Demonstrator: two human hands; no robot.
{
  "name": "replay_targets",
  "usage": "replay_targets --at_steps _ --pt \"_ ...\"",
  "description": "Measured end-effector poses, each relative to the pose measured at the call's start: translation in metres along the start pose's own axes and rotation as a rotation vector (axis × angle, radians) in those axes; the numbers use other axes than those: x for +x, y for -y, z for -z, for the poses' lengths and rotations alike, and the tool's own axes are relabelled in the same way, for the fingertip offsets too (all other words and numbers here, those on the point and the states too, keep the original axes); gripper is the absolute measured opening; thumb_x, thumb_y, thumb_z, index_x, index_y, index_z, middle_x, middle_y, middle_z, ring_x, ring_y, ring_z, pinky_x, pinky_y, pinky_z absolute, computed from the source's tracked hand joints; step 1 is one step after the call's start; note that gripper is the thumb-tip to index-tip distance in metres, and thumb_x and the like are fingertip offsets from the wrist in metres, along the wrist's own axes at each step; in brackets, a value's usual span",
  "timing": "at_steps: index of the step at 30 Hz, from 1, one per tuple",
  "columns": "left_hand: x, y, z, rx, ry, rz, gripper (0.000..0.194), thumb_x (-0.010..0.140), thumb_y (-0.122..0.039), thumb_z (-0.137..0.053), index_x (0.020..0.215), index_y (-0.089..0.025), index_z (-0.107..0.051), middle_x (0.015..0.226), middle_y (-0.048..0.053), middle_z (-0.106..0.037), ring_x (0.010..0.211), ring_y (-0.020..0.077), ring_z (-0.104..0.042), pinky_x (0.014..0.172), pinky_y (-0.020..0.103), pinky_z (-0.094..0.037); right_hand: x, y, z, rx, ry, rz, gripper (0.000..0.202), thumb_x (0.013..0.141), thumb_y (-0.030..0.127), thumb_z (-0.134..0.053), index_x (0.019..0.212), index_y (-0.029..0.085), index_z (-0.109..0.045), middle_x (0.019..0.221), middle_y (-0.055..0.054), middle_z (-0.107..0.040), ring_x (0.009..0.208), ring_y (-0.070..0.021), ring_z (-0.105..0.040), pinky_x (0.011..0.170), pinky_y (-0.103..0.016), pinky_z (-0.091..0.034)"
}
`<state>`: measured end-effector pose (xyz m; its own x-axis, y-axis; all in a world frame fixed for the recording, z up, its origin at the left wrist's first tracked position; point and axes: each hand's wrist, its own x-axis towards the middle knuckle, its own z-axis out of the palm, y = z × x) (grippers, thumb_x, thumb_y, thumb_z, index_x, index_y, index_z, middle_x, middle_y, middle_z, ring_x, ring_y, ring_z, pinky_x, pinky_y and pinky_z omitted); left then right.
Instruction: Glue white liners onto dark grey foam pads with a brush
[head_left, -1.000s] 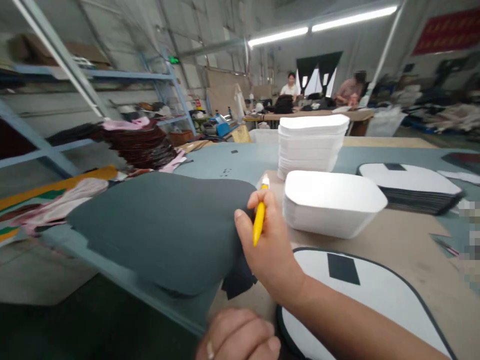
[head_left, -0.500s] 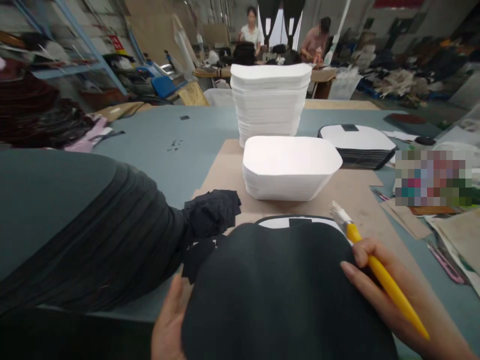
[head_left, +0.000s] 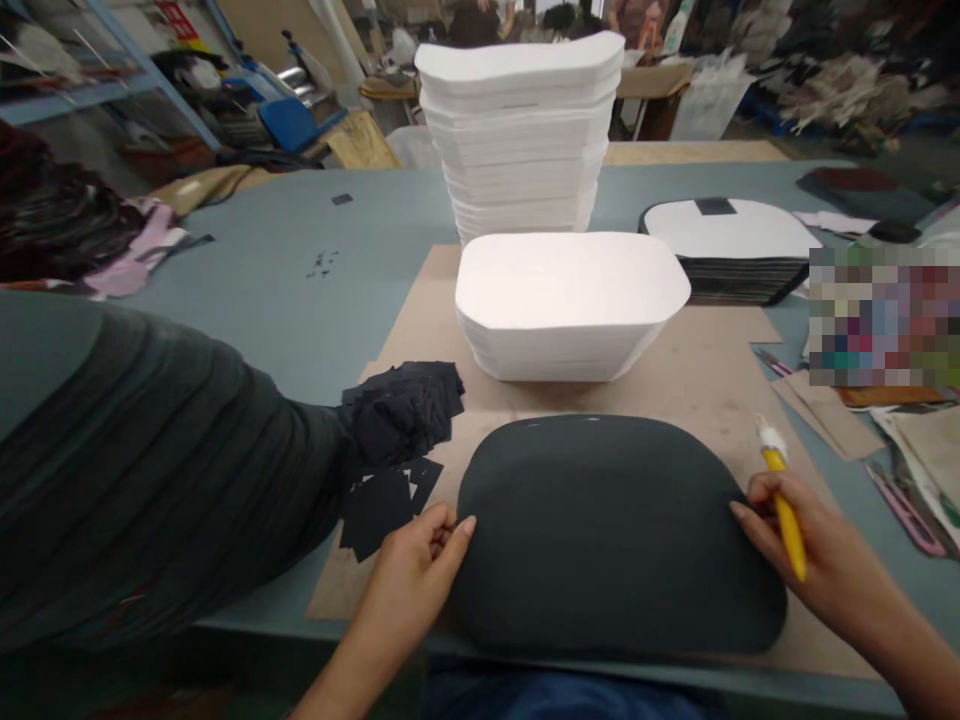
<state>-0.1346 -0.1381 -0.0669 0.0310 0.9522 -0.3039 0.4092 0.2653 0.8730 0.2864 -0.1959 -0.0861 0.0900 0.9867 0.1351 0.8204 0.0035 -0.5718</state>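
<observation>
A dark oval-like sheet [head_left: 619, 540] lies flat on the brown board near the table's front edge. My left hand [head_left: 416, 570] pinches its left edge between thumb and curled fingers. At the right edge my right hand [head_left: 787, 530] has thumb and fingertips against the sheet, and the same hand holds a yellow-handled brush [head_left: 784, 510], its white bristles pointing away from me. Small dark square pieces [head_left: 379, 510] lie left of the sheet, with a heap of dark pieces [head_left: 405, 410] behind them. A low stack of white sheets [head_left: 574, 285] stands just beyond the dark sheet.
A tall white stack [head_left: 521, 140] rises behind the low one. Large dark sheets [head_left: 187, 450] bulge at the left. A white-topped stack [head_left: 735, 230], a pink cutter [head_left: 907, 510] and paper scraps are on the right. People stand at a far table.
The dark sheet has come down flat, covering the white piece beneath. My left hand has moved onto its left edge. My right hand and brush have shifted right. The view has tilted down.
</observation>
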Motion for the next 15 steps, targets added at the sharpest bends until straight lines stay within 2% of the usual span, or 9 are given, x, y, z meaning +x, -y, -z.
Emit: replay_targets --at_steps 4,9,15 --pt "0.003 0.006 -0.002 0.13 0.013 -0.004 0.043 0.081 -0.059 -0.063 0.065 -0.021 -0.048 0.059 -0.004 -0.044 0.056 0.0129 -0.045 0.052 0.021 -0.034 -0.006 -0.008 -0.014 -0.017 -0.009 -0.066 0.028 0.096 0.053 -0.055 0.102 0.026 -0.05 0.083 -0.002 -0.06 0.066 -0.0173 -0.064 0.062 -0.029 -0.05" --pt "0.011 0.003 -0.003 0.176 -0.008 -0.03 0.04 0.081 -0.056 -0.062 0.065 -0.021 -0.05 0.06 -0.003 -0.047 0.058 0.0137 -0.047 0.054 0.021 -0.036 -0.004 -0.006 -0.013 -0.052 -0.026 -0.076 0.026 0.097 0.052 -0.054 0.101 0.026 -0.049 0.08 -0.001 -0.061 0.06 -0.0169 -0.063 0.057 -0.028 -0.048" --pt "0.017 0.004 -0.002 0.179 0.022 -0.023 0.044 0.08 -0.06 -0.062 0.064 -0.02 -0.051 0.06 -0.004 -0.044 0.057 0.0131 -0.045 0.053 0.022 -0.035 -0.004 -0.007 -0.016 -0.044 -0.045 -0.07 0.026 0.097 0.051 -0.055 0.101 0.026 -0.049 0.084 -0.003 -0.063 0.067 -0.0183 -0.066 0.059 -0.028 -0.05"
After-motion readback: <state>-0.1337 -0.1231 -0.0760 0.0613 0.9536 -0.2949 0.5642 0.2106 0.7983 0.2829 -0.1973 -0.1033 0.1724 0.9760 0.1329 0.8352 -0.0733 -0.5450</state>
